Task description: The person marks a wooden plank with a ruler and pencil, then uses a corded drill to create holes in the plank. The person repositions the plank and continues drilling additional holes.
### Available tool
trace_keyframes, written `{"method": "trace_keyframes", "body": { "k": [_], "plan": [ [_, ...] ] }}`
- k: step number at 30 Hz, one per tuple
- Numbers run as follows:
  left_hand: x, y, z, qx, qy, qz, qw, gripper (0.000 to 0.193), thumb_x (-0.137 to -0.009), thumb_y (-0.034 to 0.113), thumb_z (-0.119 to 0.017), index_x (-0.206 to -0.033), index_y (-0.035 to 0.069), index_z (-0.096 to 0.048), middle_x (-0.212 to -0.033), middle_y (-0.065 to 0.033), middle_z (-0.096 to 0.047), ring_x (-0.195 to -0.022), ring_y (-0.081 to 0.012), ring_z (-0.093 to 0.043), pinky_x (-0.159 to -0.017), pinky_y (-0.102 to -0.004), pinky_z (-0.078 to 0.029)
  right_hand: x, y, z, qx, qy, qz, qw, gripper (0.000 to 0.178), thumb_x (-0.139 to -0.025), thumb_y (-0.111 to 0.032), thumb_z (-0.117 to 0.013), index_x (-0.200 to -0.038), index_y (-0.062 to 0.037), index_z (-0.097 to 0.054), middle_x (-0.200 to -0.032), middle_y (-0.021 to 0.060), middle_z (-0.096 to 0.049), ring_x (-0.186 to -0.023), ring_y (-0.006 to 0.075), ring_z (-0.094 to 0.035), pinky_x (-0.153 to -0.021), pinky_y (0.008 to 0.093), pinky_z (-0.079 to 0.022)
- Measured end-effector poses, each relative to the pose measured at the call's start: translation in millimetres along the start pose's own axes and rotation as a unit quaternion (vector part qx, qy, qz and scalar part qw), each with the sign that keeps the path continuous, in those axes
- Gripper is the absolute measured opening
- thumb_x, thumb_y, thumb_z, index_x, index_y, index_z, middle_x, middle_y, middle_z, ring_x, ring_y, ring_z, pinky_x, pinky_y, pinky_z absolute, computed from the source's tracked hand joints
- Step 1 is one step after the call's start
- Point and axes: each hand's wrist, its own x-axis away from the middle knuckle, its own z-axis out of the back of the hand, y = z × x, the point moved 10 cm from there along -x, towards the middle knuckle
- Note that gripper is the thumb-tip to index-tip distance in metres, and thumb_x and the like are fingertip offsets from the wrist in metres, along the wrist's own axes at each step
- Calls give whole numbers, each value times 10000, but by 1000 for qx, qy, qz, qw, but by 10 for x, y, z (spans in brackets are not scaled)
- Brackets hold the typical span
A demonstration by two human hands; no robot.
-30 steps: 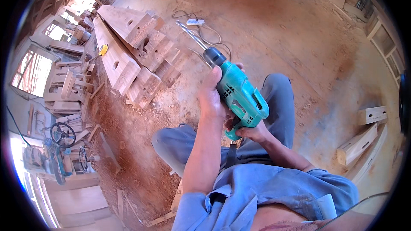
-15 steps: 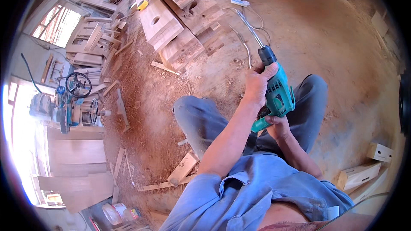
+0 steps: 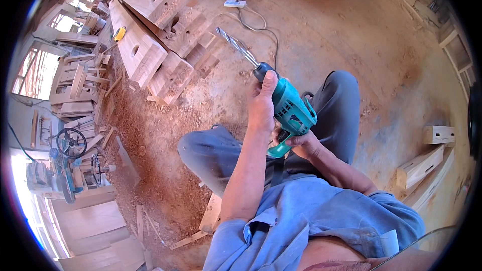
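Note:
A teal power drill (image 3: 295,114) is held in front of my body, above my bent legs. From its black chuck a long, spiral drill bit (image 3: 235,44) points forward and to the left. My left hand (image 3: 261,106) grips the front of the drill just behind the chuck, thumb lying along the top. Lower down, my right hand (image 3: 303,144) is closed round the rear handle; most of its fingers are hidden behind the drill. The bit's tip is in the air, short of the stacked wooden beams (image 3: 145,62), whose ends have holes and notches.
A yellow tape measure (image 3: 119,33) lies on a beam. Beyond the bit, a white power strip (image 3: 235,3) and its cord rest on the dusty floor. Wood shavings (image 3: 150,170) spread at left, near a machine with handwheels (image 3: 71,143). Mortised timbers (image 3: 420,166) lie at right.
The drill has swung left, its bit now slanting more toward the beams. My view has also turned, so the beams and machine appear farther left. Both hands keep their grip.

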Motion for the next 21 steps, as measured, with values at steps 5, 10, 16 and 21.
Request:
{"method": "trace_keyframes", "body": {
  "k": [5, 10, 16, 21],
  "plan": [
    [-8, -9, 11, -14, 2, 3, 1000, 556, -1009, 523, -643, -1083, -28, -673, -941, -128, -733, -792, -213, -722, -735, -353, -609, -4, 29, 23, 3, 3, -2, 1000, 772, -641, -75, -851, -1367, -42, -592, -1112, 108, -723, -1014, 262, -680, -939, 429, -524],
    [29, 7, 91, -32, 41, -3, 999, 559, -1010, 532, -639, -1055, -23, -685, -924, -116, -734, -776, -196, -715, -737, -333, -601, -6, 55, 31, 22, 4, -5, 1000, 765, -650, -86, -854, -1366, -47, -589, -1117, 104, -722, -1012, 256, -681, -937, 424, -531],
    [53, 60, 67, -48, 22, -4, 999, 587, -997, 572, -640, -1033, -13, -682, -899, -98, -725, -776, -180, -704, -731, -324, -588, -3, 55, -21, 10, -3, -15, 1000, 745, -663, -76, -866, -1355, -54, -589, -1127, 104, -721, -1014, 251, -687, -936, 431, -538],
    [47, 77, 69, -66, 21, -9, 998, 606, -991, 605, -631, -1015, 1, -655, -888, -83, -705, -787, -169, -693, -726, -316, -571, 7, 66, -21, 18, -3, -21, 1000, 744, -674, -75, -884, -1356, -59, -586, -1142, 104, -724, -1032, 250, -687, -957, 433, -534]
  ]
}}
